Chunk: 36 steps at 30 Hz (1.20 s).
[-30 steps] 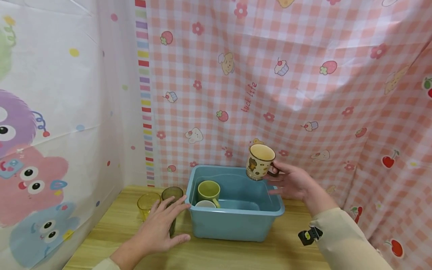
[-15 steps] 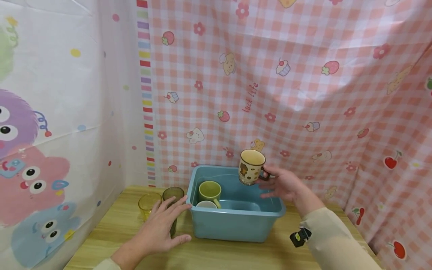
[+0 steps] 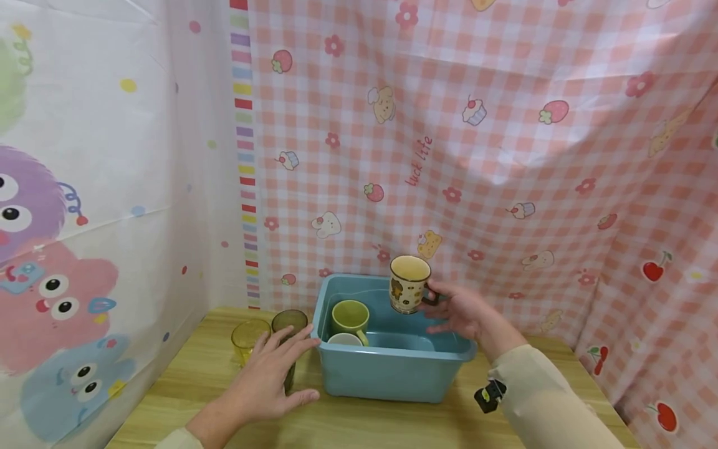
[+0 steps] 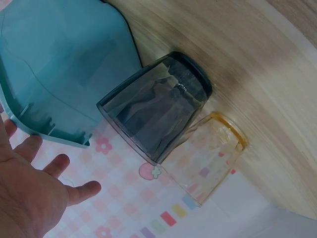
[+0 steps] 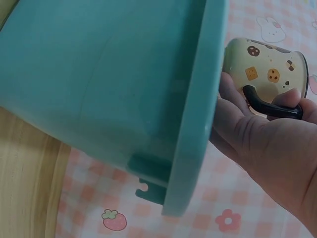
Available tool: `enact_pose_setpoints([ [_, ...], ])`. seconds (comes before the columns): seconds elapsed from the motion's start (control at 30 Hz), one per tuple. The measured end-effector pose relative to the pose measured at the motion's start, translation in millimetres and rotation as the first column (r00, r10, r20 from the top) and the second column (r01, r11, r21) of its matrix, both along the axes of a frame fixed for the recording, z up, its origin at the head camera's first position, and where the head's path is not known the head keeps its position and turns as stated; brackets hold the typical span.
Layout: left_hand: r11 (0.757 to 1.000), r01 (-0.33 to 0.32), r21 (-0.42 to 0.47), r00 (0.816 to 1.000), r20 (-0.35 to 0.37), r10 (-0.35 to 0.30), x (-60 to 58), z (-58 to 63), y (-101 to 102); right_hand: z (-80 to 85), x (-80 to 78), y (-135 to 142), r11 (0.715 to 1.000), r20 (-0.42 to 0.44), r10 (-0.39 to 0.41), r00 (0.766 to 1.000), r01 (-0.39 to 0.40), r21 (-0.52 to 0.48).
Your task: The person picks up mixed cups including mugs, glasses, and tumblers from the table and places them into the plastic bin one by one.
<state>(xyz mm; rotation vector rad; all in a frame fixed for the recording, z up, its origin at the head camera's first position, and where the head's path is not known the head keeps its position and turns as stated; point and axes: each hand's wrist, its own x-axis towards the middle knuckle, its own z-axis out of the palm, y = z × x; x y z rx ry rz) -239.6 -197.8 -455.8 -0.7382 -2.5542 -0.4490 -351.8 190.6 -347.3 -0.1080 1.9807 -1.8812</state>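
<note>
My right hand (image 3: 462,312) holds a cream mug (image 3: 408,284) by its dark handle, upright above the right part of a blue plastic bin (image 3: 387,377). Brown and orange patterns mark the mug's side in the right wrist view. Inside the bin, at its left, stand a green mug (image 3: 349,315) and a white cup (image 3: 344,340), of which mostly the rim shows. My left hand (image 3: 263,374) is spread, fingers straight, with its fingertips at the bin's left rim. Beneath and behind that hand stands a dark smoky glass (image 4: 158,106), partly hidden in the head view.
A yellow clear glass (image 3: 247,337) stands left of the smoky glass on the wooden table (image 3: 359,427). Close behind the bin hangs a pink checked curtain (image 3: 336,187). A white printed cloth (image 3: 140,262) covers the left side.
The right hand has carried the cream mug leftward and slightly down over the bin. My left hand has stayed in place by the bin's rim.
</note>
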Motion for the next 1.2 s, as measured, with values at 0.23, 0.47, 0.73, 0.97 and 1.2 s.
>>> enact_pose_setpoints([
  [0.23, 1.000, 0.002, -0.014, 1.000, -0.007, -0.002, -1.5, -0.8, 0.8, -3.9, -2.4, -5.3, 1.000, 0.029, 0.001, 1.000, -0.001, 0.018],
  [0.47, 1.000, 0.008, -0.006, 1.000, 0.002, -0.008, -0.5, 0.8, 0.9, -7.1, -5.5, -9.8, 0.999, 0.038, -0.033, 0.999, 0.032, 0.024],
  [0.73, 1.000, 0.004, -0.004, 1.000, 0.009, -0.003, -1.4, -0.5, -0.5, -12.7, -10.5, -13.5, 0.999, 0.044, -0.036, 0.998, 0.035, 0.033],
  [0.97, 1.000, 0.001, -0.008, 1.000, 0.007, -0.001, -2.2, -2.7, -1.9, -16.7, -12.2, -17.0, 0.998, 0.053, -0.053, 0.997, 0.052, 0.035],
  [1.2, 1.000, -0.004, -0.012, 1.000, 0.010, 0.004, -2.4, -3.0, -2.5, -20.6, -12.7, -19.4, 0.998, 0.058, -0.036, 0.998, 0.034, 0.049],
])
